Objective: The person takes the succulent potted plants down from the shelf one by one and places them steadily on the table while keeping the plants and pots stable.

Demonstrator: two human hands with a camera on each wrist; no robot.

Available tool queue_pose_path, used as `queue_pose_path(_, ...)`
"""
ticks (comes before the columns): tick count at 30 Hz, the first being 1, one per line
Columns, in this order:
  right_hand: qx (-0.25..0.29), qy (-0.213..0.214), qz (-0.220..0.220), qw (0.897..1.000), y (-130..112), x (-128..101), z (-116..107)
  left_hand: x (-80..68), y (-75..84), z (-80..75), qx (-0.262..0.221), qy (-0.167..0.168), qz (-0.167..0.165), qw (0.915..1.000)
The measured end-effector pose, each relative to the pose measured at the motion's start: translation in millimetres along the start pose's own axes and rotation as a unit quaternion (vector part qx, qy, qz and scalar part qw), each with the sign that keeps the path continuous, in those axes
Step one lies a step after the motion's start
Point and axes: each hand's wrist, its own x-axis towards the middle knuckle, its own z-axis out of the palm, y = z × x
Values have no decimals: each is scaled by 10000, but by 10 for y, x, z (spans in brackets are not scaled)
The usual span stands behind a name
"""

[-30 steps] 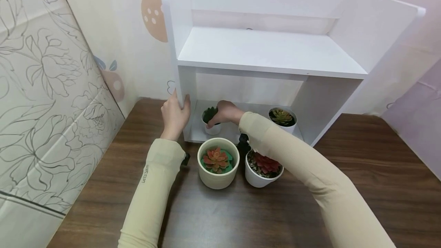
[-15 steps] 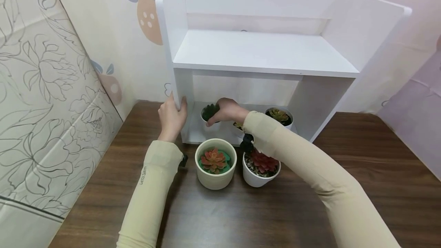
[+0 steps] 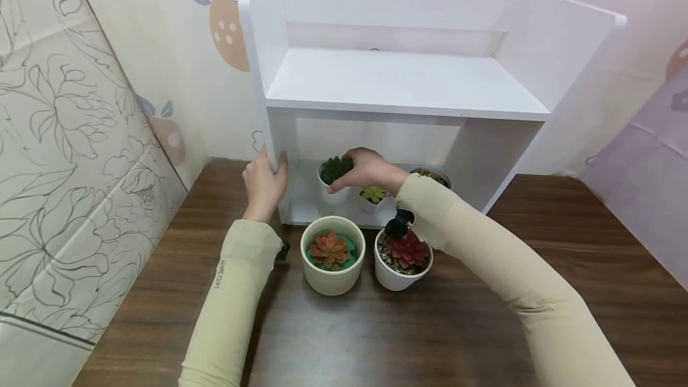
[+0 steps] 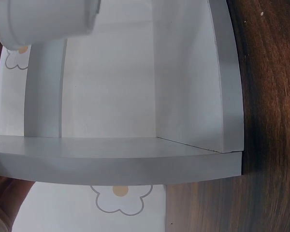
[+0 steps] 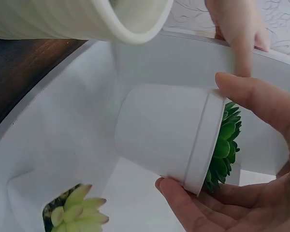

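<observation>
My left hand [image 3: 264, 186] holds the left side panel [image 3: 259, 58] of a white two-tier shelf, thumb on the inner side, fingers outside. My right hand [image 3: 371, 169] reaches into the lower compartment and grips a small white pot [image 5: 164, 130] by its rim, thumb on one side and fingers on the other. Dark green succulent leaves [image 3: 336, 168] rise from that pot. Close beside it on the lower board is a pot with a yellow-green succulent [image 3: 374, 194]. In the left wrist view the gripped white pot [image 4: 48, 19] shows at the upper left.
A cream pot [image 3: 332, 279] with an orange succulent and a white pot [image 3: 395, 279] with a red one stand on the wooden table [image 3: 344, 339] before the shelf. Another potted succulent [image 3: 432, 177] sits at the lower board's right, partly behind the right sleeve. The upper board [image 3: 403, 79] is above.
The right hand has shifted the green succulent's pot up and to the right within the lower compartment. The yellow-green succulent has come into sight. My left hand stays on the panel; the view has shifted slightly.
</observation>
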Motion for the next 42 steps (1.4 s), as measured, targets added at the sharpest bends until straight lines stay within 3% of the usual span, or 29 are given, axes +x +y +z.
queue_pose_path(24,302,72,-127,9994,253,-314,-160,23,-50,10,29,149,115,9998)
queue_pose_path(42,303,494,-480,9972,417,-642,-259,26,-75,-10,-46,139,123,9998)
